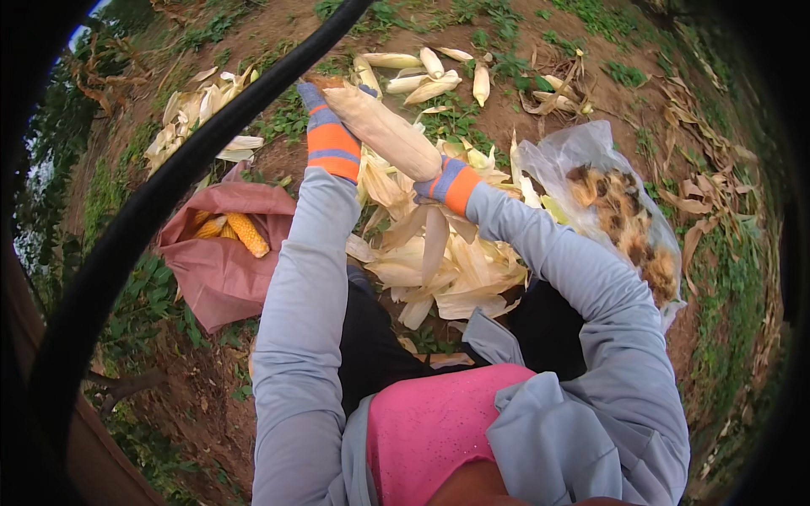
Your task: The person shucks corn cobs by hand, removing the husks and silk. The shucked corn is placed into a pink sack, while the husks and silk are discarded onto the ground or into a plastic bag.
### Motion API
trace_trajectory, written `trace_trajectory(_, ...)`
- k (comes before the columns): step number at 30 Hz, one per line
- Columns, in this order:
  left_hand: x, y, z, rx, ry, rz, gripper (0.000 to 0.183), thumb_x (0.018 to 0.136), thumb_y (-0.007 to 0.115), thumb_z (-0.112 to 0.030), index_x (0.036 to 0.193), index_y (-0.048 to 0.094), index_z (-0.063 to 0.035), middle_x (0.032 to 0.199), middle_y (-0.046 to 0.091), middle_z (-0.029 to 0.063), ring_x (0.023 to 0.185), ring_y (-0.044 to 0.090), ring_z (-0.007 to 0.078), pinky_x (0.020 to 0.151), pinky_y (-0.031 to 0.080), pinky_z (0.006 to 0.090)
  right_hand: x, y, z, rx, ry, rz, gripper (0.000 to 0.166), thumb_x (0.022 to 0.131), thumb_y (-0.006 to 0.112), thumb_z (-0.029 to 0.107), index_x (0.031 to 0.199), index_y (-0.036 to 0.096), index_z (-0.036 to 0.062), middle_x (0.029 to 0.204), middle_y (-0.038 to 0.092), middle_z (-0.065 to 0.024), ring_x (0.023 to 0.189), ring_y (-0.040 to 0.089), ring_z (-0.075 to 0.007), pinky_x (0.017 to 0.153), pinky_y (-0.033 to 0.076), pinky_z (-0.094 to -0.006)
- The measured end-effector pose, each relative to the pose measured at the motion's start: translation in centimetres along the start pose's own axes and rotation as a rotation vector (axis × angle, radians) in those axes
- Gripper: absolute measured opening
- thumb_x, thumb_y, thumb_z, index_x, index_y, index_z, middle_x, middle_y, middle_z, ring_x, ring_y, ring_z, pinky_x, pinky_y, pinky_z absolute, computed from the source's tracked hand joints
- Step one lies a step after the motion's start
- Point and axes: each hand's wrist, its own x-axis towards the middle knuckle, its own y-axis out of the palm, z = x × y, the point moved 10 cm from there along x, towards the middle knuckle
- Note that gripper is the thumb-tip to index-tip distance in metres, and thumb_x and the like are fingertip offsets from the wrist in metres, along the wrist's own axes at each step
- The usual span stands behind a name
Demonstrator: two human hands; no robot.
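An ear of corn in its dry husk is held up between my two gloved hands. My left hand, in a grey and orange knitted glove, grips its silk end. Around the stalk end at the lower right is my right hand, gloved the same way, with some husk strips hanging below it. A pile of loose corn husks lies beneath, between my legs. To the left, a red woven sack stands open with several husked yellow corn cobs in its mouth.
Several unhusked ears lie on the soil ahead. A clear plastic bag of brown corn silk rests at the right. More husks are heaped at the upper left. A black cable or strap crosses the view's left side.
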Motion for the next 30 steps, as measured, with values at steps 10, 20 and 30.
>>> trace_trajectory(10, -3.6, -0.2, 3.2, 0.032, -0.062, -0.11, 0.066, 0.07, 0.064, -0.044, 0.117, 0.041, -0.0043, 0.099, 0.054, 0.0103, 0.079, 0.056, 0.0208, 0.07, 0.046, 0.0321, 0.9, -2.0, 0.8, -0.129, -0.09, -0.315, 0.038, 0.068, 0.061, 0.025, 0.096, 0.053, 0.0003, 0.082, 0.061, -0.0153, 0.077, 0.06, -0.0234, 0.066, 0.046, -0.0306)
trace_trajectory(20, -3.6, 2.0, 2.1, 0.321, -0.043, -0.103, 0.056, 0.068, 0.064, -0.048, 0.092, 0.056, 0.0023, 0.082, 0.057, 0.0092, 0.067, 0.052, 0.0159, 0.061, 0.042, 0.0275, -1.4, 0.2, 2.3, -0.004, -0.097, -0.05, 0.03, 0.07, 0.057, 0.026, 0.083, 0.058, -0.0002, 0.061, 0.059, -0.0112, 0.054, 0.058, -0.0168, 0.053, 0.045, -0.0288)
trace_trajectory(30, -3.1, 2.0, 3.2, 0.252, -0.198, 0.021, 0.054, 0.068, 0.064, -0.047, 0.093, 0.055, 0.0, 0.08, 0.057, 0.0086, 0.065, 0.056, 0.0174, 0.058, 0.045, 0.0287, -3.7, 1.1, 5.3, -0.077, -0.102, 0.088, 0.032, 0.072, 0.056, 0.03, 0.078, 0.058, -0.0009, 0.058, 0.057, -0.0126, 0.051, 0.055, -0.02, 0.051, 0.043, -0.0302)
